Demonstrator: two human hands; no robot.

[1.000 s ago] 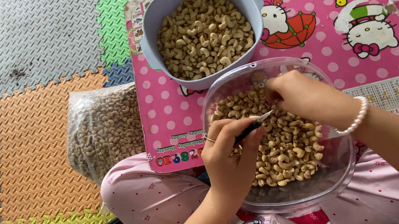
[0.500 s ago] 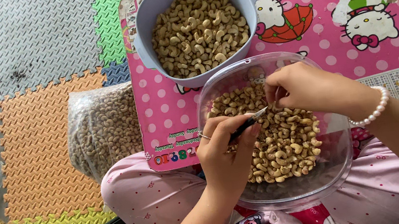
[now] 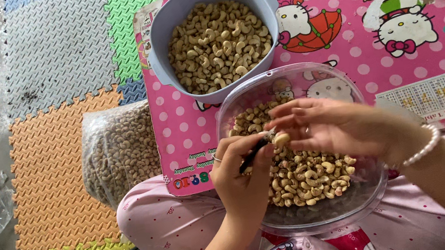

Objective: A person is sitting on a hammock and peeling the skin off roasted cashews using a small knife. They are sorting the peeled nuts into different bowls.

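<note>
Gripped a small dark-handled knife [image 3: 254, 155] in the closed left hand [image 3: 242, 176], blade tip up against a single pale curved cashew kernel [image 3: 281, 139]. Pinched that kernel between fingertips of the right hand [image 3: 329, 127], just right of the knife tip, above the nuts and over the clear round plastic bowl [image 3: 378, 191].

Well left of the grip, lay a clear plastic bag packed with cashews [image 3: 119, 153] on orange, grey and green interlocking foam floor tiles [image 3: 52, 55]. Up and slightly left of the grip, stood a grey-blue plastic bowl [image 3: 270, 8] heaped with kernels. Under both bowls, spread a pink polka-dot cartoon mat [image 3: 428, 71]. Right of the grip, showed a white bead bracelet [image 3: 423, 147] on the right wrist.

Half a second before, had the right fingers down among the heaped nuts; since then, had them lifted with one nut brought to the blade. Probably meant one kernel singled out for the knife.

Looked cream-tan, smooth, crescent-shaped, partly hidden by fingertips and a little blurred.
</note>
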